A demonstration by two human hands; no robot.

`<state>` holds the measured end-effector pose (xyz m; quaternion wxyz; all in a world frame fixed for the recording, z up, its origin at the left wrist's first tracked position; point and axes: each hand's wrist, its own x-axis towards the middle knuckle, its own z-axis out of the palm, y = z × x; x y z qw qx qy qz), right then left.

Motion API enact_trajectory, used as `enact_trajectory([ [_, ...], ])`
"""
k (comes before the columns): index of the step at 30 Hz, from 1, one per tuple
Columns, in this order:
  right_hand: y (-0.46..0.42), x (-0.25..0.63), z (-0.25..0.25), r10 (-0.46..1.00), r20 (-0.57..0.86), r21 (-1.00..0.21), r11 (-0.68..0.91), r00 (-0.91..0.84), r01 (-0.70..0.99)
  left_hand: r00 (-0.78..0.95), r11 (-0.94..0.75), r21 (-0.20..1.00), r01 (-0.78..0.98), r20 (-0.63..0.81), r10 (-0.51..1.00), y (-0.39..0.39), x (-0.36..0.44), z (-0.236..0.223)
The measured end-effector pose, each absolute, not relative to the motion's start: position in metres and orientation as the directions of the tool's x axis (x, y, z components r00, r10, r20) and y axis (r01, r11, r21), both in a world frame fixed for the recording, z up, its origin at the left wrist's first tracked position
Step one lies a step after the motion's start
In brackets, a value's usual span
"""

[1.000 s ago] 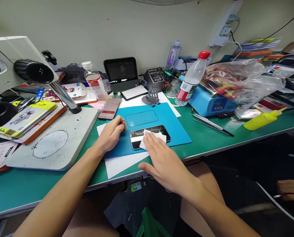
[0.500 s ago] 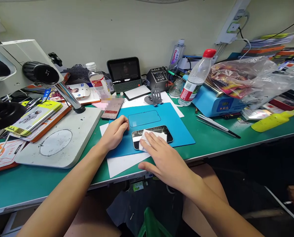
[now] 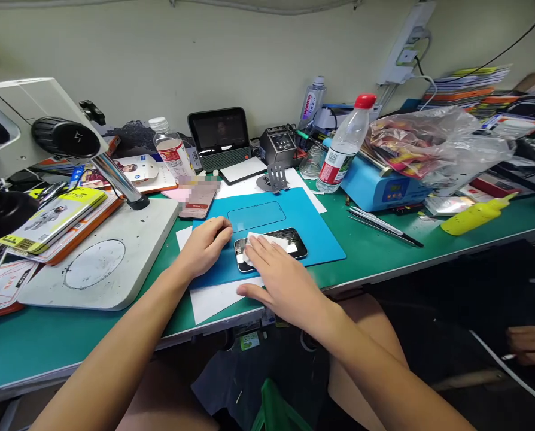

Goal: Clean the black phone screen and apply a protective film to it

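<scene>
A phone (image 3: 298, 244) with a dark, shiny face lies flat on a blue mat (image 3: 321, 239). My right hand (image 3: 285, 281) presses a folded white tissue (image 3: 274, 241) onto the phone's left half, fingers stretched flat, thumb apart. To its left, my left hand (image 3: 209, 245) rests curled at the mat's left side; whatever its fingers may hold is hidden. Behind the phone lies a clear, phone-shaped panel (image 3: 258, 215) with a thin black rim. Another phone (image 3: 199, 202), its screen lit, sits beyond my left hand.
A microscope stand (image 3: 146, 239) fills the left. Behind are a small black screen device (image 3: 218, 134) and a bottle (image 3: 171, 149). On the right are a red-capped bottle (image 3: 346, 143), a blue machine (image 3: 379, 185), tweezers (image 3: 384, 224) and a yellow squeeze bottle (image 3: 476, 215). Another person's hand (image 3: 532, 344) shows lower right.
My right hand has slid the tissue leftward along the phone, baring more of its right end. My left hand stays curled in about the same place. The view has shifted slightly.
</scene>
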<state>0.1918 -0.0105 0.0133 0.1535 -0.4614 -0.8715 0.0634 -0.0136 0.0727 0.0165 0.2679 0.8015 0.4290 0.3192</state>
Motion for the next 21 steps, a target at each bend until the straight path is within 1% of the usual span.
enact_trajectory([
  [4, -0.012, 0.178, 0.010, 0.831, 0.232, -0.270, 0.554, -0.505, 0.787, 0.421, -0.480, 0.715, 0.509, 0.279, 0.863, 0.071, -0.014, 0.016],
  [9, -0.024, 0.183, 0.013, 0.811, 0.202, -0.311, 0.585, -0.550, 0.749, 0.429, -0.483, 0.716, 0.505, 0.278, 0.860, 0.073, -0.015, 0.016],
  [15, -0.006, 0.165, 0.012, 0.827, 0.199, -0.306, 0.562, -0.526, 0.769, 0.427, -0.466, 0.756, 0.460, 0.272, 0.863, 0.072, -0.017, 0.018],
  [18, -0.024, 0.172, 0.011, 0.825, 0.196, -0.322, 0.564, -0.530, 0.760, 0.418, -0.463, 0.750, 0.472, 0.273, 0.867, 0.071, -0.018, 0.018],
  [21, -0.043, 0.192, 0.016, 0.825, 0.160, -0.337, 0.561, -0.541, 0.756, 0.417, -0.467, 0.745, 0.477, 0.276, 0.866, 0.072, -0.016, 0.018],
])
